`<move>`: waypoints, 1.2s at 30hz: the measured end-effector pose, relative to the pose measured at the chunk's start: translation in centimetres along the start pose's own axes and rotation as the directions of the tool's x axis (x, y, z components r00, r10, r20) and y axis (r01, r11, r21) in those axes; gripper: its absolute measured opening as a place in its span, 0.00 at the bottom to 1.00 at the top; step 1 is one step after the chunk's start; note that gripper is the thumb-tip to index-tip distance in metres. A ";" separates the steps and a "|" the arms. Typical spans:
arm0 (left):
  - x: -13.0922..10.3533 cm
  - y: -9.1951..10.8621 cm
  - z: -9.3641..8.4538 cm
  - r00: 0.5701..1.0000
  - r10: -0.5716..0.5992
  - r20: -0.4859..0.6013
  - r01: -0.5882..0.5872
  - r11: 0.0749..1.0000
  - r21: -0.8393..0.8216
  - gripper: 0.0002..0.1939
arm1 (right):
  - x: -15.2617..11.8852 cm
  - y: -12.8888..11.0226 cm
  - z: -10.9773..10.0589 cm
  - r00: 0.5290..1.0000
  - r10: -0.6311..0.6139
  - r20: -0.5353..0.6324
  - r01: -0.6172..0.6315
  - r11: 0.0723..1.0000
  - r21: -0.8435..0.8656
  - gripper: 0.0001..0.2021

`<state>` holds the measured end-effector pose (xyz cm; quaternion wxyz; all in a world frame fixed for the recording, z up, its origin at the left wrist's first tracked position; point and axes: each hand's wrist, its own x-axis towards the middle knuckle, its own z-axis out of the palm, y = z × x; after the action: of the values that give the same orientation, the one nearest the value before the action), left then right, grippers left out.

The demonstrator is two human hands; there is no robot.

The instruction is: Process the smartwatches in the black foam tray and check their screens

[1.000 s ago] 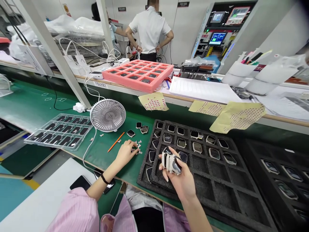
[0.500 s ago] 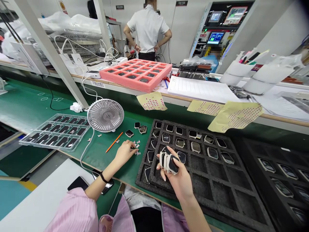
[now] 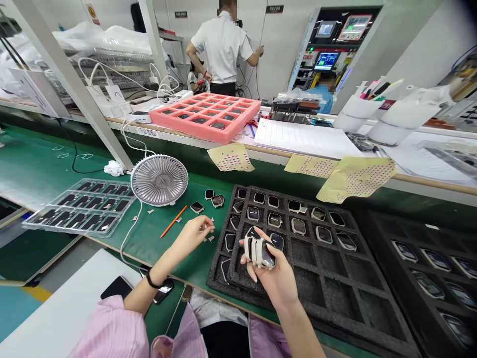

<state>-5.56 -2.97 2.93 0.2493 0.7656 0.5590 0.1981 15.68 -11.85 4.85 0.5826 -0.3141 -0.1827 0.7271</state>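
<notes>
Several watch cases (image 3: 257, 251) are stacked in my right hand (image 3: 276, 268), whose fingers wrap round them above the black foam tray (image 3: 354, 278). My left hand (image 3: 194, 232) is over the green table, left of that tray, with its fingertips pinched together; whatever they hold is too small to make out. Small pale pieces (image 3: 211, 238) lie under and beside its fingertips. Behind it are loose watches (image 3: 197, 207), and to its left rests an orange stick (image 3: 173, 222). Watches with dark screens fill the tray's back compartments.
A white fan (image 3: 159, 180) and a clear tray of black parts (image 3: 80, 206) are to the left. On the shelf are a pink foam tray (image 3: 231, 135) and papers (image 3: 301, 139). Another dark tray (image 3: 376, 228) is at right. A person in white (image 3: 222, 47) stands behind.
My left hand has lifted slightly from the small pieces, its fingertips now nearer the black tray. My right hand keeps its stack. The person behind has stretched out one arm.
</notes>
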 end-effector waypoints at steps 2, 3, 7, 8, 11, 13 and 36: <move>-1.0 2.0 -0.8 0.982 0.181 -0.048 -0.186 0.966 -0.181 0.09 | 0.1 -0.1 0.1 0.999 0.039 0.017 -0.039 0.999 0.019 0.24; -1.4 2.9 -1.1 0.957 0.278 -0.079 -0.289 0.923 -0.253 0.09 | 0.1 -0.2 0.2 0.998 0.059 0.027 -0.060 0.998 0.028 0.24; -2.4 5.0 -1.8 0.789 0.605 -0.105 -0.585 0.688 -0.430 0.06 | -0.1 -0.3 0.5 0.988 0.138 0.069 -0.142 0.988 0.063 0.25; -2.4 5.2 -1.9 0.748 0.657 -0.095 -0.622 0.644 -0.447 0.06 | -0.2 -0.3 0.5 0.985 0.153 0.082 -0.159 0.985 0.070 0.26; -2.1 5.2 -2.0 0.659 0.749 -0.070 -0.699 0.576 -0.425 0.07 | -0.3 -0.4 0.5 0.979 0.170 0.114 -0.180 0.980 0.084 0.28; -2.0 5.2 -2.3 0.622 0.782 -0.051 -0.733 0.557 -0.392 0.07 | -0.3 -0.3 0.4 0.975 0.179 0.135 -0.190 0.979 0.073 0.29; -2.5 4.7 -2.2 0.680 0.661 0.317 -0.447 0.717 -0.535 0.13 | -1.7 1.5 0.2 0.935 0.287 0.208 -0.218 0.929 -0.298 0.28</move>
<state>-4.01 -6.22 7.50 0.4642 0.8531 0.1560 0.1799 14.67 -13.83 4.49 0.4076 -0.3184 -0.3092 0.7981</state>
